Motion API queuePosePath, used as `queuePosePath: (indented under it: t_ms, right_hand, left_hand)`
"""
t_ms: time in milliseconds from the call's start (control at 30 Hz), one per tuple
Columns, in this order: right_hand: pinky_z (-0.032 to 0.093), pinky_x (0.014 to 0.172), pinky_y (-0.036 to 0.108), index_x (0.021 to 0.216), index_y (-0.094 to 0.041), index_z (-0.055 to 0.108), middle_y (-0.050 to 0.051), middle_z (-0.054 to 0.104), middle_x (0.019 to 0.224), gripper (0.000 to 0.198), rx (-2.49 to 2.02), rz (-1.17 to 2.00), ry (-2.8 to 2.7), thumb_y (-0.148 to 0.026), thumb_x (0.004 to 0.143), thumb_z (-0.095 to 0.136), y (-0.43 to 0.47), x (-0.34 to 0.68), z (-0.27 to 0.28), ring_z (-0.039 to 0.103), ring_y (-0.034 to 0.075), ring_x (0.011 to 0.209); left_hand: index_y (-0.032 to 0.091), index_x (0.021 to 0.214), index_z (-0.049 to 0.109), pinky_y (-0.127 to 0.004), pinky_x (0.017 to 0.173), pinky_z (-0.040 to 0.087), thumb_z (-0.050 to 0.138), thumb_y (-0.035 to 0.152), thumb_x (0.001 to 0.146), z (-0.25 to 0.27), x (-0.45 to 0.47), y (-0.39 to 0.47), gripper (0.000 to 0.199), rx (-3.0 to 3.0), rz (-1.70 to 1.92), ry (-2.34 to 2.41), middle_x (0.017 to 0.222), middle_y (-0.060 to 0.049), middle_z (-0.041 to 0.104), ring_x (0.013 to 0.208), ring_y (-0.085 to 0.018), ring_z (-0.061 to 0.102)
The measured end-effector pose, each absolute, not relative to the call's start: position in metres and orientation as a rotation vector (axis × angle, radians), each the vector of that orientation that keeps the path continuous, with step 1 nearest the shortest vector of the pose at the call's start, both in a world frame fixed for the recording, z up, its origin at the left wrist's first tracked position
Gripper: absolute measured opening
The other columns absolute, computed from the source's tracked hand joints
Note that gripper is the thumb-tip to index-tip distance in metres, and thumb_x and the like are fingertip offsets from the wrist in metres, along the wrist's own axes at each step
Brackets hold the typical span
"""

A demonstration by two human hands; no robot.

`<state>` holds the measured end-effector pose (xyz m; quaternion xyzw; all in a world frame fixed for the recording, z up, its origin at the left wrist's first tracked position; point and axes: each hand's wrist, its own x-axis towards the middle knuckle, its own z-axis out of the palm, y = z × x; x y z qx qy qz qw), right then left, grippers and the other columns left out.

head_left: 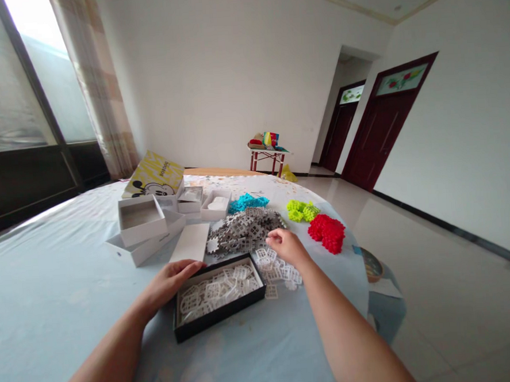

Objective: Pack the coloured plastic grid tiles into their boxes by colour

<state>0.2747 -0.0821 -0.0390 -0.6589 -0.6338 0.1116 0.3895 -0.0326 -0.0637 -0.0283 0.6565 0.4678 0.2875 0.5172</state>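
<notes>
Bare forearms (343,321) flanked a black oblong cardboard box (223,313) slanting up rightward at lower centre, the nearer left hand (172,282) at its rim (grip hidden), right hand (288,248), fingertips together, beyond its upper-right corner.

So the black box (222,317) is a shallow rectangular one, no lid on, pale on the inside, sitting flat on the cloth-covered table (71,294) at a slant, right end farther away. The white pieces (220,288) inside are thin little plastic lattice things, tons of them, all jumbled and overlapping across the bottom. More loose white pieces (277,268) are scattered right by the box's right end, mostly overlapping, with one squarish grid lying flat at the near edge. Just behind is the gray pile (244,231), a messy heap of toothed, cut-out plastic bits, way taller than the white scatter.
</notes>
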Motion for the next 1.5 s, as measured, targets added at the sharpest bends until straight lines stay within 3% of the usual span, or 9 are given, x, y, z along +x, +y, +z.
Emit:
queuePosePath:
  t_ms: [200, 300, 600, 833, 1200, 1367, 1500]
  right_hand:
    - [0.041, 0.084, 0.033, 0.096, -0.015, 0.062, 0.013, 0.063, 0.099, 0.055, -2.083, 0.192, -1.651, -0.062, 0.069, 0.056, -0.084, 0.28, -0.058, 0.057, 0.025, 0.099]
    - [0.04, 0.085, 0.034, 0.1, -0.014, 0.06, 0.016, 0.06, 0.103, 0.062, -2.171, 0.12, -1.67, -0.066, 0.067, 0.054, -0.084, 0.27, -0.055, 0.053, 0.027, 0.103]
    - [0.041, 0.081, 0.029, 0.1, -0.016, 0.057, 0.013, 0.062, 0.103, 0.05, -2.202, 0.263, -1.656, -0.054, 0.068, 0.06, -0.081, 0.269, -0.056, 0.057, 0.023, 0.098]
    - [0.041, 0.081, 0.033, 0.101, -0.012, 0.056, 0.017, 0.06, 0.105, 0.05, -2.173, 0.263, -1.672, -0.05, 0.069, 0.06, -0.086, 0.267, -0.052, 0.057, 0.028, 0.1]
    - [0.042, 0.068, 0.023, 0.106, -0.015, 0.049, 0.0, 0.057, 0.079, 0.044, -1.86, 0.482, -1.687, -0.022, 0.065, 0.065, -0.087, 0.267, -0.064, 0.057, 0.015, 0.076]
    - [0.044, 0.069, 0.024, 0.109, -0.017, 0.048, -0.003, 0.057, 0.074, 0.044, -1.683, 0.552, -1.703, -0.017, 0.067, 0.061, -0.089, 0.27, -0.065, 0.056, 0.013, 0.071]
    - [0.047, 0.07, 0.025, 0.099, -0.016, 0.055, 0.001, 0.061, 0.079, 0.031, -1.518, 0.598, -1.552, -0.019, 0.069, 0.059, -0.087, 0.272, -0.058, 0.058, 0.014, 0.074]
  left_hand:
    - [0.022, 0.083, 0.074, -0.029, 0.068, 0.049, 0.062, 0.063, 0.058, -0.032, -0.031, -0.062, 0.05, 1.55, 0.707, 1.136, 0.081, -0.003, 0.074, 0.081, -0.027, 0.065]
    - [0.021, 0.082, 0.074, -0.029, 0.07, 0.049, 0.062, 0.063, 0.059, -0.032, -0.031, -0.062, 0.048, 1.568, 0.719, 1.125, 0.081, -0.003, 0.074, 0.082, -0.027, 0.065]
    - [0.021, 0.083, 0.073, -0.027, 0.069, 0.049, 0.061, 0.062, 0.061, -0.033, -0.032, -0.064, 0.048, 1.578, 0.735, 1.138, 0.082, -0.003, 0.074, 0.081, -0.025, 0.065]
    - [0.019, 0.08, 0.073, -0.029, 0.068, 0.05, 0.061, 0.063, 0.059, -0.032, -0.031, -0.066, 0.05, 1.587, 0.776, 1.13, 0.077, -0.004, 0.074, 0.077, -0.025, 0.065]
    - [0.018, 0.081, 0.071, -0.027, 0.067, 0.048, 0.061, 0.057, 0.065, -0.036, -0.032, -0.067, 0.044, 1.556, 0.784, 1.097, 0.078, -0.003, 0.073, 0.076, -0.023, 0.064]
    - [0.017, 0.081, 0.071, -0.027, 0.065, 0.048, 0.061, 0.056, 0.065, -0.034, -0.032, -0.07, 0.043, 1.543, 0.788, 1.093, 0.076, -0.003, 0.073, 0.073, -0.022, 0.064]
    - [0.018, 0.081, 0.071, -0.027, 0.065, 0.048, 0.06, 0.058, 0.065, -0.033, -0.032, -0.071, 0.044, 1.548, 0.782, 1.107, 0.077, -0.004, 0.073, 0.073, -0.023, 0.065]
